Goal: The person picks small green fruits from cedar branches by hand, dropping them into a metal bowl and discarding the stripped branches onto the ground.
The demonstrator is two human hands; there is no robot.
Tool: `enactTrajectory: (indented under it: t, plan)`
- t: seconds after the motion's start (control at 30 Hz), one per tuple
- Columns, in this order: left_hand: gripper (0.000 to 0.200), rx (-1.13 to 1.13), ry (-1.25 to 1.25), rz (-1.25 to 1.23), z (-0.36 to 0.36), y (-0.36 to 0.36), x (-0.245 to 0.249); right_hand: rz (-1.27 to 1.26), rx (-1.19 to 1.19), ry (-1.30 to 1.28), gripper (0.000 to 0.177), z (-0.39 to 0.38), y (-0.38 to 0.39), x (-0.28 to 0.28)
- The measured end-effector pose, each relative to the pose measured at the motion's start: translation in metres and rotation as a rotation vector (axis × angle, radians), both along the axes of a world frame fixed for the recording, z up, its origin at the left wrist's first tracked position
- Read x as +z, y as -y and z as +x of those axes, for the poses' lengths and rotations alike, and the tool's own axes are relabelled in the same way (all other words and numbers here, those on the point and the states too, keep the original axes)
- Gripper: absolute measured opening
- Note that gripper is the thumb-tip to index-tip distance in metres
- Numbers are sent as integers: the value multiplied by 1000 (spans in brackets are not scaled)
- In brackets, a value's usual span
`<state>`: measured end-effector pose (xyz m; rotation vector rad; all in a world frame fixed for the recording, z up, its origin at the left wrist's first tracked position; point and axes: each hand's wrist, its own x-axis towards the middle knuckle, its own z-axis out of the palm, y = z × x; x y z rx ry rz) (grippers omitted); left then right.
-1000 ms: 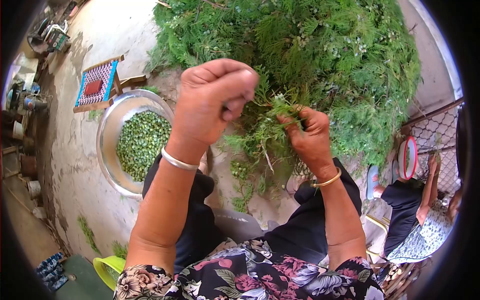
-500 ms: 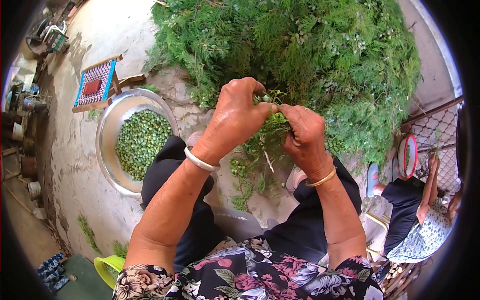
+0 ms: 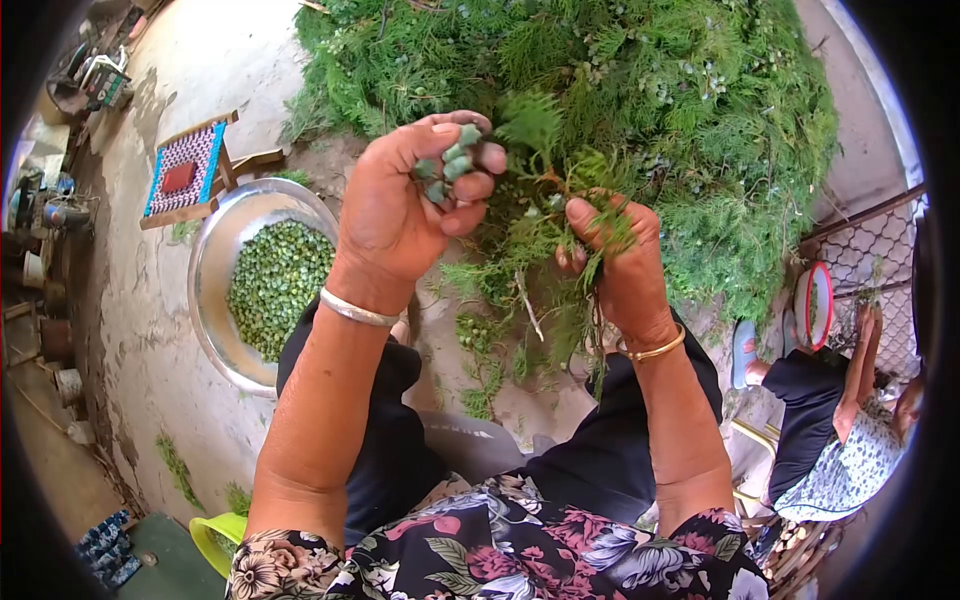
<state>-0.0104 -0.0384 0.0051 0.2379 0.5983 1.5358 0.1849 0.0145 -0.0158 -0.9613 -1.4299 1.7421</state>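
My left hand (image 3: 400, 195) is turned palm up, its fingers curled around several pale green conifer cones (image 3: 457, 160). In my right hand (image 3: 628, 265) a leafy conifer sprig (image 3: 550, 215) is gripped between thumb and fingers, its fronds spreading left and hanging below. Beyond both hands lies a large heap of green conifer branches (image 3: 690, 120), dotted with small cones. A wide metal basin (image 3: 212, 330) stands on the ground left of my legs, holding many loose green cones (image 3: 275, 285).
A woven folding stool (image 3: 190, 165) with a red patch stands behind the basin. At the right, another person (image 3: 850, 460) sits near a red-rimmed container (image 3: 820, 305) and a wire mesh fence (image 3: 880, 260). A yellow-green tub (image 3: 215, 540) sits at lower left. Loose sprigs (image 3: 485, 370) lie between my feet.
My hands have moved apart. The left has gone left and turned palm up, showing the cones in it; the right has swung slightly downward, still gripping the sprig.
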Motion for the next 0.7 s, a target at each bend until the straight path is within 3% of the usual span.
enactTrajectory:
  t: [0.03,0.07,0.1,0.13,0.2,0.23,0.3,0.4,0.47,0.53,0.6,0.63,0.7]
  plan:
    - [11,0,2,-1,3,2,1,-73,-32,-62,10,0,-1,-1]
    - [13,-7,-157,-2,7,3,1,-145,-64,-123,11,0,-2,-1]
    - [15,-14,-317,-4,12,4,1,-114,-48,-113,11,0,-3,-2]
    - [15,-14,-317,-4,18,5,2,-114,-48,-112,11,0,-4,-2]
    - [19,32,-1114,-12,30,5,2,25,-44,-27,9,-1,-3,-2]
    - [19,100,-1296,48,32,3,-5,23,-44,-26,9,-1,-4,-5]
    - [19,44,-1290,32,34,1,-11,234,-20,92,7,0,-5,-11]
    - [19,-13,-1211,16,35,1,-9,266,37,118,7,0,-4,-4]
    - [17,-90,-1014,-64,32,2,-6,233,55,145,7,1,-3,1]
    - [16,-106,-1042,-82,35,3,-3,198,72,173,7,4,-4,-1]
    - [15,-120,-1069,-100,36,3,-2,669,66,296,7,6,-10,-9]
    - [14,-126,-995,-103,35,3,-2,668,66,296,7,6,-9,-8]
    - [13,-133,-921,-106,33,4,-2,123,101,36,7,4,-4,1]
